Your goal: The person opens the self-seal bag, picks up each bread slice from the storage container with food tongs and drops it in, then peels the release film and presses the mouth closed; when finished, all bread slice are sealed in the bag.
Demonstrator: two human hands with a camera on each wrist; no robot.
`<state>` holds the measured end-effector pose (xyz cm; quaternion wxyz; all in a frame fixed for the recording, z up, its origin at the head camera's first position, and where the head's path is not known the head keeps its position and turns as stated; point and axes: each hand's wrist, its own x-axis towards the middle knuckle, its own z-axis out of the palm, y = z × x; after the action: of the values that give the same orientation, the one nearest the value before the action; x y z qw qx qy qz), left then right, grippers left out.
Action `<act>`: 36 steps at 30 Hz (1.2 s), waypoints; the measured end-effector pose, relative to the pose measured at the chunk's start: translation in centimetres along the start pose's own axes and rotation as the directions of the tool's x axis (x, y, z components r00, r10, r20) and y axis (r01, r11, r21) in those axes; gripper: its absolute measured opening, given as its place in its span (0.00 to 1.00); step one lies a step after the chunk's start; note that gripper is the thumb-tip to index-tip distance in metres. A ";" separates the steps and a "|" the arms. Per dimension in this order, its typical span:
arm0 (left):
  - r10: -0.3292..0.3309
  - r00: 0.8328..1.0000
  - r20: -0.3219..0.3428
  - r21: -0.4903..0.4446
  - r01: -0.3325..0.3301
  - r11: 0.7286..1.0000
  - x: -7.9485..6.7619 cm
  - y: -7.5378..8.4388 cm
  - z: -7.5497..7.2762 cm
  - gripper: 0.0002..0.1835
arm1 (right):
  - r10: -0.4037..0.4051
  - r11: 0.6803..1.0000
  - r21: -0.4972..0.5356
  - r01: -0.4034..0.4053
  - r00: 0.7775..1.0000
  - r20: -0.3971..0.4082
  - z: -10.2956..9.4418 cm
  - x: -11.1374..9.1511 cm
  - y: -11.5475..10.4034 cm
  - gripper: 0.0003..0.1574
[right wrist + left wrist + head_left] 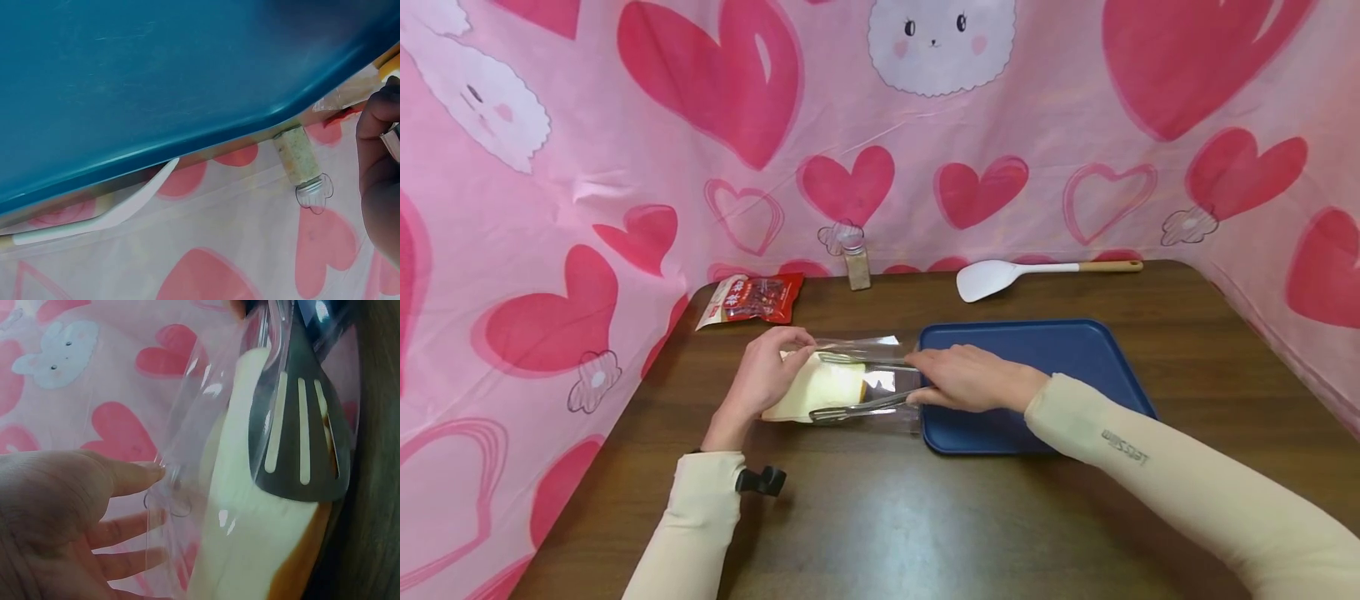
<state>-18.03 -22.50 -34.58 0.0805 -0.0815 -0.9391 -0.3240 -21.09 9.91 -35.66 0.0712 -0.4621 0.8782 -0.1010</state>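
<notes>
My right hand [962,379] grips metal tongs [865,408], whose two arms stand apart and reach left into a clear plastic bag [895,423]. Pale bread slices [823,387] with a brown crust lie inside that bag. One slotted tong head [290,444] lies flat along the bread in the left wrist view. At the bag's far left side, my left hand [766,371] pinches the film between thumb and fingers. The right wrist view catches only part of the right hand [381,169] at its edge.
A blue tray [1037,350] sits under and beyond my right hand. Behind it lies a white spatula [988,279] with a wooden handle. A spice jar [857,268] and a red snack packet [760,298] stand near the back edge, against a pink heart-printed cloth [925,125].
</notes>
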 end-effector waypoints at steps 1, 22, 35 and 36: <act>-0.003 1.000 0.004 0.002 0.003 1.000 0.0 0.0 0.0 0.07 | -0.004 1.000 0.000 0.004 1.000 -0.002 0.0 0.1 0.0 0.42; -0.096 0.994 0.056 -0.006 0.097 0.995 0.1 0.6 -0.2 0.09 | 0.044 0.994 0.104 -0.040 0.999 -0.028 0.7 1.8 0.3 0.40; -0.065 0.997 0.033 -0.024 0.066 0.998 0.0 0.7 -0.1 0.07 | 0.019 0.993 0.118 -0.017 1.000 -0.016 1.1 2.5 0.6 0.40; -0.064 0.997 0.033 -0.024 0.065 0.998 0.0 0.7 -0.1 0.07 | 0.019 0.993 0.118 -0.017 1.000 -0.014 1.1 2.5 0.6 0.41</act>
<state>-17.91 -21.99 -34.12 0.0540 -0.0574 -0.9382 -0.3370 -22.71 8.05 -36.95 0.0926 -0.4484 0.8753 -0.1555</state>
